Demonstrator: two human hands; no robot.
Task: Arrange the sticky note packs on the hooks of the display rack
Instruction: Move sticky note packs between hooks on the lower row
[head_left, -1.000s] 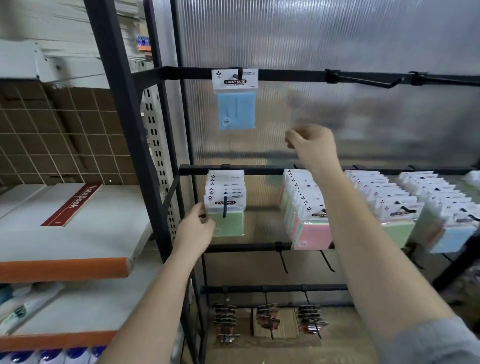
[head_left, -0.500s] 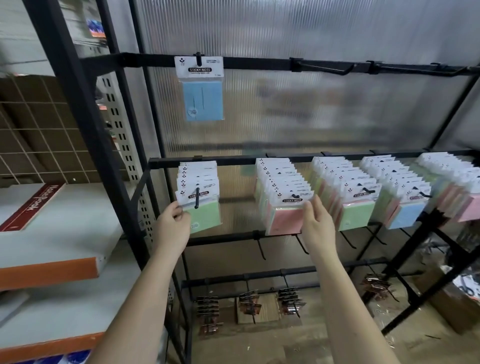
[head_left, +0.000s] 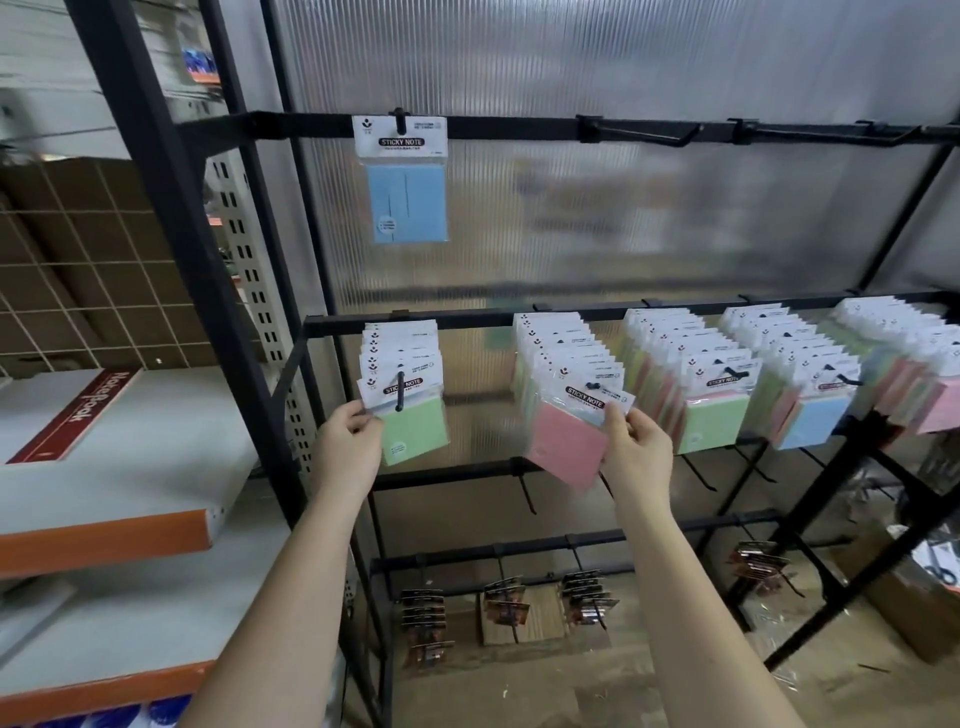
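At the middle rail of the rack, the right hand (head_left: 636, 452) pinches the front pink pack (head_left: 569, 447), tilted and seemingly about to come off its hook (head_left: 593, 385). At 9 o'clock, the left hand (head_left: 345, 441) grips the green pack (head_left: 415, 431). Next: slide pink clear, then thread it onto a bare top hook (head_left: 644, 136) at 12 o'clock, right of the blue pack (head_left: 408, 202).

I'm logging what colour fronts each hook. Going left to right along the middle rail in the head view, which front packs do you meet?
Green sticky note pack, gripped by the left hand → pink sticky note pack, pinched by the right hand → second green pack → blue pack → pink pack at the frame edge.
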